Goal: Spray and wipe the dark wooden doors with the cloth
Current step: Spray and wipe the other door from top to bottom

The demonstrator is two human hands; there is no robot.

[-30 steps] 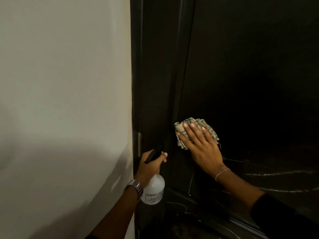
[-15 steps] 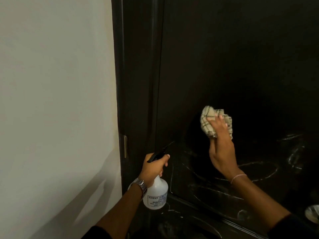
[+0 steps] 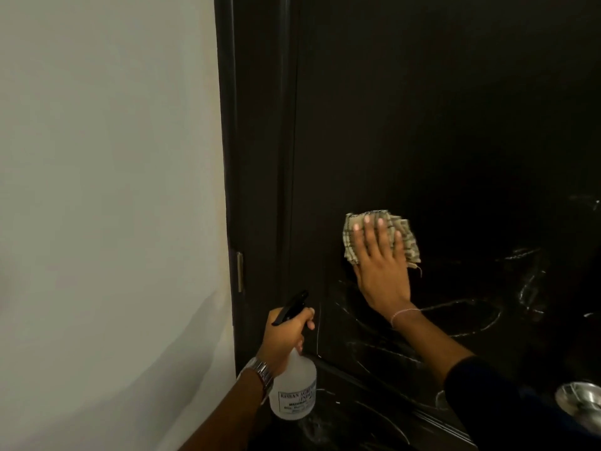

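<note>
The dark wooden door (image 3: 439, 125) fills the right half of the view, with wet streaks across its lower part. My right hand (image 3: 379, 265) presses a checked beige cloth (image 3: 406, 236) flat against the door, fingers straight and spread. Lower left, my left hand (image 3: 284, 336) grips the neck of a clear spray bottle (image 3: 294, 392) with a black trigger head; the bottle hangs just in front of the door frame, apart from the cloth.
A pale wall (image 3: 107, 190) takes up the left half. The dark door frame (image 3: 257, 157) carries a metal hinge plate (image 3: 239, 271). A shiny metal door knob (image 3: 580, 398) shows at the bottom right edge.
My right hand swept the cloth from the door's left edge rightward, bunching it, and now holds it flat with spread fingers. The view shifted left. The spray bottle stayed put.
</note>
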